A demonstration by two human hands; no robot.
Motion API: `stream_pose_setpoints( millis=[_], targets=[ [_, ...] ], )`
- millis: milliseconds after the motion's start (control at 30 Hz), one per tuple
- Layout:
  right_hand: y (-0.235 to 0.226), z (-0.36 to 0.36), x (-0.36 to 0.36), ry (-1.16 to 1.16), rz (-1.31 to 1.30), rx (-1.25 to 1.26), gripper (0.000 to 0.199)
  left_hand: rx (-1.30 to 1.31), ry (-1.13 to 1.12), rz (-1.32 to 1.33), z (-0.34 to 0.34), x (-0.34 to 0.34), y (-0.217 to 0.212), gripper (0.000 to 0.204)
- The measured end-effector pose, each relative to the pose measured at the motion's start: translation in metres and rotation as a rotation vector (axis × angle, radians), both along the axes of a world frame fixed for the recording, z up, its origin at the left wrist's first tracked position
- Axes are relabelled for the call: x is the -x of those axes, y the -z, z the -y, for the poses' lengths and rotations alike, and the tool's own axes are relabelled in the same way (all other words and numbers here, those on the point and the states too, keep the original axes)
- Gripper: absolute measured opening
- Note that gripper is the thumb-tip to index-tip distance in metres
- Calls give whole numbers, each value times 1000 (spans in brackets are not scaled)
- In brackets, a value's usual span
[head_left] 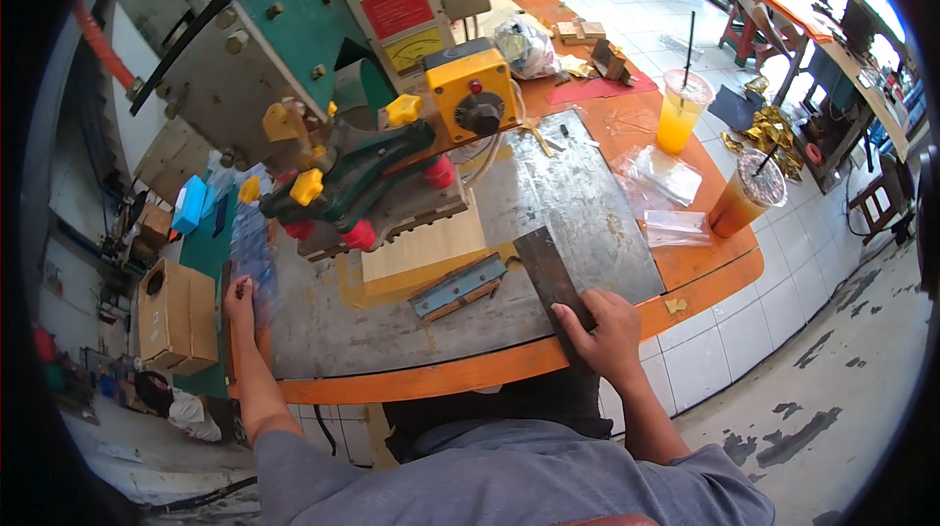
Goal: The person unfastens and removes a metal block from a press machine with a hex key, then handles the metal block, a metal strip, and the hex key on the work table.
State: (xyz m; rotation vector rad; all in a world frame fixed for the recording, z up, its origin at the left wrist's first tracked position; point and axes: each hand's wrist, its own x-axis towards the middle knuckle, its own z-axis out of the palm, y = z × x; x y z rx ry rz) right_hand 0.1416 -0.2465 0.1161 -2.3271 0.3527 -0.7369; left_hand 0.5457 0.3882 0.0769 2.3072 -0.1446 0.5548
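My right hand (609,332) grips the near part of a dark, flat, straight-edged strip (544,264), thumb on top. The strip slants over the front edge of the grey metal plate (338,345). At the plate's left side my left hand (238,297) is closed beside a narrow dark upright edge (227,342); what its fingers hold is unclear. Between the hands, a blue metal block with a brownish lower edge (457,288) lies on the plate, apart from both. Behind it, a pale wooden board (421,250) lies partly under the press head (392,217).
A yellow control box (472,90) juts from the green press. Two drink cups, one yellow (679,119) and one amber (744,195), stand on the orange tabletop (720,257) at right, near clear plastic bags (661,176). Cardboard boxes (176,318) stand at left. Other people are farther off.
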Motion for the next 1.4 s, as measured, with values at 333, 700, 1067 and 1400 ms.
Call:
stream_pose_setpoints(
  millis=[333,700,1067,1400],
  targets=[
    [3,-8,-1,20,0,67,42,99,101,-148,5,-9,-17,17],
    [25,-4,12,80,125,-133,45,21,-238,254,46,-70,-19,22],
    [28,-18,3,135,212,-89,37,778,37,33,76,-137,-35,25],
    [38,-17,6,158,237,-33,39,1214,87,-156,91,-137,-49,38]
  ],
)
